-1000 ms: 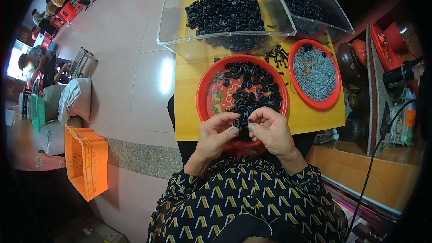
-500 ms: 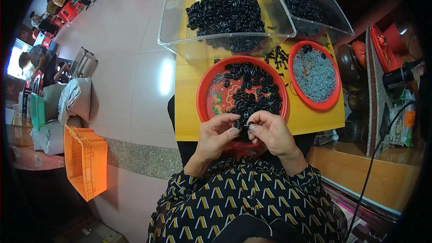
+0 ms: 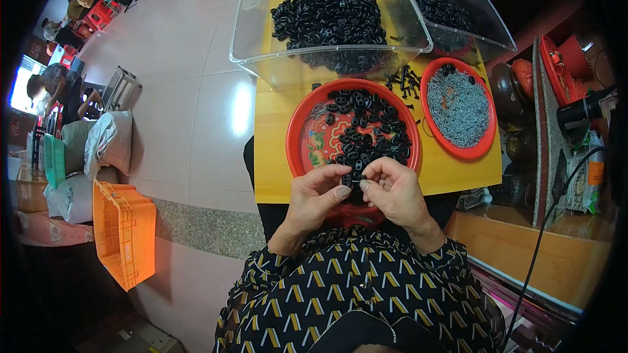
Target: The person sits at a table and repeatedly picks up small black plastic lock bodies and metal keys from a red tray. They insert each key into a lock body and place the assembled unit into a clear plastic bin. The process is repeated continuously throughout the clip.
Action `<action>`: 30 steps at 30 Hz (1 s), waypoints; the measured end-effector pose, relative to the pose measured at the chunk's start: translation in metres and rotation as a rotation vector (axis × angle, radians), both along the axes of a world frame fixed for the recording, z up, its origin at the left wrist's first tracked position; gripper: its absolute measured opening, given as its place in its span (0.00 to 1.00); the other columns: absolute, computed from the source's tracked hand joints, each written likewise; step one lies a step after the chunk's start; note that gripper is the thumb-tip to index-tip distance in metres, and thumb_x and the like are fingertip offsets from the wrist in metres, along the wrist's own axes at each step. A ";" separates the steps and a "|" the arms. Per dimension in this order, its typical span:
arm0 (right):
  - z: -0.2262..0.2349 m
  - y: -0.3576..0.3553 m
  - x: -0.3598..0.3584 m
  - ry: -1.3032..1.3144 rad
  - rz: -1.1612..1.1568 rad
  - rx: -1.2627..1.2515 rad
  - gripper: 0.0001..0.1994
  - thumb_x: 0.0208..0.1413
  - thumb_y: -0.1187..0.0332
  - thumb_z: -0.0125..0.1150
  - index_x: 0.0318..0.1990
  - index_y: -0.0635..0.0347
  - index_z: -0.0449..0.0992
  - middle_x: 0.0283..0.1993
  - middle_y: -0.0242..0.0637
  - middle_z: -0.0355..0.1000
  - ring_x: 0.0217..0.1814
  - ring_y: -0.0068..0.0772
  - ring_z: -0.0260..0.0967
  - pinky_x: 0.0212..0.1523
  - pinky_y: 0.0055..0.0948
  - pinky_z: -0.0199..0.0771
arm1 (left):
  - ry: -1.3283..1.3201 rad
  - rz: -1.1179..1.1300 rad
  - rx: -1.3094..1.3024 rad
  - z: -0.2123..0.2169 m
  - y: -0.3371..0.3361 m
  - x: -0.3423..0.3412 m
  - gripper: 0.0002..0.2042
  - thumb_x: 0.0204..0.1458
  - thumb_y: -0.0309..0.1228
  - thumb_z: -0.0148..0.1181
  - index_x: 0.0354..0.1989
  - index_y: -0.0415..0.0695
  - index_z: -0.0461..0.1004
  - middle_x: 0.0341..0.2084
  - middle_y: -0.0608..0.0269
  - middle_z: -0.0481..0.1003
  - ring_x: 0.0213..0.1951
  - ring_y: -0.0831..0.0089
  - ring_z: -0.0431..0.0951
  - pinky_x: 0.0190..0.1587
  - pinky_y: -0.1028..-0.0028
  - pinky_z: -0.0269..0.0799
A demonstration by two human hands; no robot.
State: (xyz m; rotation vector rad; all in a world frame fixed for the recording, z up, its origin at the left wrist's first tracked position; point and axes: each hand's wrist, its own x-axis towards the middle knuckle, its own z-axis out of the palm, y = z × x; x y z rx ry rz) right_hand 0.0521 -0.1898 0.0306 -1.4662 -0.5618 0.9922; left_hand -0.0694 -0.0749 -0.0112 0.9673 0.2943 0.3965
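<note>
Over the near rim of a red tray (image 3: 295, 114), my two hands meet fingertip to fingertip. Pinched in my left hand (image 3: 315, 197) is a small black plastic piece (image 3: 347, 182), mostly covered by the fingers. The closed thumb and index finger of my right hand (image 3: 400, 197) grip a small silver screw, only a glint of which shows beside the black piece. Many loose black two-holed pieces (image 3: 364, 138) lie in the tray. To its right, a smaller red tray (image 3: 491, 132) holds a heap of silver screws (image 3: 459, 112).
Two clear plastic bins (image 3: 243, 39) of black pieces stand at the back of the yellow board (image 3: 269, 157). Loose black screws (image 3: 407, 84) lie between the trays. An orange crate (image 3: 139, 242) and stuffed sacks (image 3: 110, 144) sit at left; a black cable (image 3: 553, 212) hangs at right.
My hands stay together over the near rim. My right fingers have shifted slightly, and less of the silver screw shows between the fingertips.
</note>
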 end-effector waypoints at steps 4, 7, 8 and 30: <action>-0.001 0.001 -0.001 -0.050 0.004 -0.020 0.04 0.47 0.78 0.56 0.31 0.65 0.67 0.24 0.24 0.63 0.24 0.09 0.59 0.23 0.12 0.61 | 0.014 -0.011 0.066 0.000 0.001 -0.002 0.15 0.46 0.19 0.57 0.44 0.35 0.68 0.33 0.64 0.72 0.37 0.79 0.70 0.41 0.79 0.67; -0.001 0.001 -0.001 -0.072 0.013 -0.010 0.04 0.47 0.79 0.55 0.31 0.65 0.67 0.24 0.26 0.65 0.23 0.10 0.62 0.22 0.11 0.62 | 0.022 -0.015 0.122 0.001 0.000 -0.002 0.15 0.46 0.20 0.57 0.44 0.35 0.68 0.32 0.65 0.71 0.36 0.80 0.70 0.40 0.79 0.67; -0.001 0.001 -0.001 -0.078 0.019 -0.003 0.04 0.47 0.79 0.55 0.31 0.64 0.67 0.24 0.27 0.65 0.22 0.11 0.63 0.21 0.11 0.63 | 0.026 -0.014 0.141 0.001 -0.001 -0.002 0.15 0.46 0.20 0.57 0.44 0.35 0.69 0.32 0.65 0.71 0.36 0.80 0.70 0.39 0.79 0.67; -0.021 -0.003 0.014 0.368 0.160 0.189 0.06 0.47 0.75 0.60 0.32 0.66 0.70 0.26 0.31 0.68 0.26 0.19 0.68 0.27 0.18 0.72 | -0.006 0.017 0.453 0.009 -0.002 0.001 0.12 0.44 0.19 0.57 0.40 0.33 0.71 0.30 0.60 0.72 0.33 0.76 0.72 0.37 0.79 0.67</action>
